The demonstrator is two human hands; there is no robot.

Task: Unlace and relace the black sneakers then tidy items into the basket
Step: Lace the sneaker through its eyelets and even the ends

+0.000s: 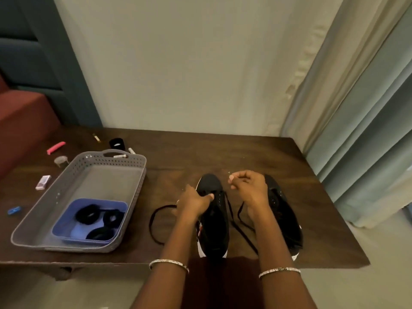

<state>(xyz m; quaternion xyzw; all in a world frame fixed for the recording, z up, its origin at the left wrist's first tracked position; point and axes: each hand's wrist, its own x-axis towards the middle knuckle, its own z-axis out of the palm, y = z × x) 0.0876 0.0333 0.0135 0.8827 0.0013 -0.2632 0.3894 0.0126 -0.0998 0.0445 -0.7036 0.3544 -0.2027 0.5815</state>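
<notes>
Two black sneakers stand side by side on the dark wooden table [245,157], toes pointing away from me. My left hand [196,201] presses on the left sneaker [214,224] near its lowest eyelets, thumb on the tongue. My right hand [247,188] is raised just right of that shoe's toe, fingers pinched on the tip of the black shoelace [231,210]. The lace's other end loops loose on the table [156,221] to the left. The right sneaker [283,219] lies partly hidden behind my right wrist. A grey perforated basket [124,161] sits at the left.
Inside the basket is a blue tub [73,217] with black hair ties. Around the basket lie a pink clip [55,147], a small white box [43,182], a blue clip [13,210], a black cup [116,143] and small tubes. A wall and curtains [367,108] close the back and right.
</notes>
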